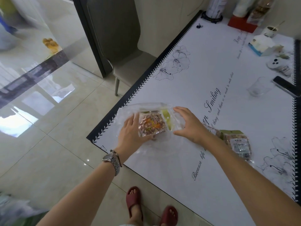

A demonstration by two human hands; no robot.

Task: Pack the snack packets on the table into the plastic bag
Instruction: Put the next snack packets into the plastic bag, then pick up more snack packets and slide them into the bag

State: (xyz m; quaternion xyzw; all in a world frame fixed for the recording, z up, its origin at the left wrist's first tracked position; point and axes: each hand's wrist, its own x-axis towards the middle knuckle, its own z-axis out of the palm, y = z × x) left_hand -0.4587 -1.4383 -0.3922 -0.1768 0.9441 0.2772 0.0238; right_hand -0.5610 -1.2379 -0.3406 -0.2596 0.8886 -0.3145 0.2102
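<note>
A clear plastic bag (146, 108) lies near the table's left corner. My left hand (130, 132) grips a packet of peanuts (152, 124) with an orange label, over the bag's mouth. A green-yellow packet (167, 116) shows through the bag behind it. My right hand (187, 123) hovers at the bag's right side, fingers spread, holding nothing. Another nut packet (239, 144) with a green top lies on the table, partly hidden by my right forearm.
The white printed tablecloth (228, 111) has a dark edge. A clear glass (259, 87), a black remote (286, 85), a tissue box (262, 44), a cup (270, 31) and a red box (242, 25) sit at the far right. A grey chair (122, 46) stands left of the table.
</note>
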